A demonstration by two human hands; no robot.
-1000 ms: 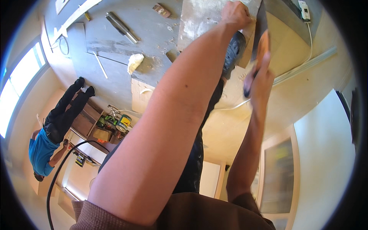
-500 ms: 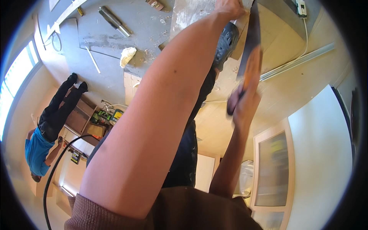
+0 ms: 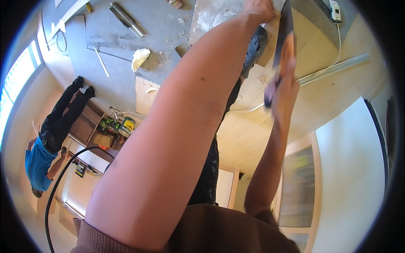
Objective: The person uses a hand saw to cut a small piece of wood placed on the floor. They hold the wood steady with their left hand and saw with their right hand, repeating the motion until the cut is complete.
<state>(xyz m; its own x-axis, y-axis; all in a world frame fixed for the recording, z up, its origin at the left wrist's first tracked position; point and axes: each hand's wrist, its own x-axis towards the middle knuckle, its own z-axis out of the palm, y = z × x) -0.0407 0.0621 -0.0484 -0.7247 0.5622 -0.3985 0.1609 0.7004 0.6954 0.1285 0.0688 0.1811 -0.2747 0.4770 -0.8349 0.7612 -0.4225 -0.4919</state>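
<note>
My right hand (image 3: 283,95), slightly blurred, is wrapped round the wooden handle of a handsaw (image 3: 284,38). Its long dark blade runs up to the top edge of the view, along the right side of a wooden board (image 3: 213,19) smeared with white. On that board's right edge lies my left hand (image 3: 260,9), fingers curled down at the edge and partly cut off by the frame. My left forearm crosses the middle of the view. Below the left hand, a dark clog-style shoe (image 3: 255,46) shows beside the board.
A metal cylindrical tool (image 3: 126,20), a crumpled whitish lump (image 3: 140,59) and wood shavings lie on the grey floor. A power strip (image 3: 335,12) with a white cord is at upper right. A person in a blue shirt (image 3: 39,162) stands at left, near shelves with tools (image 3: 112,126).
My right hand and the handsaw have moved up and slightly right, the blade sliding forward along the board. The left hand stays on the board; the whole view has shifted a little.
</note>
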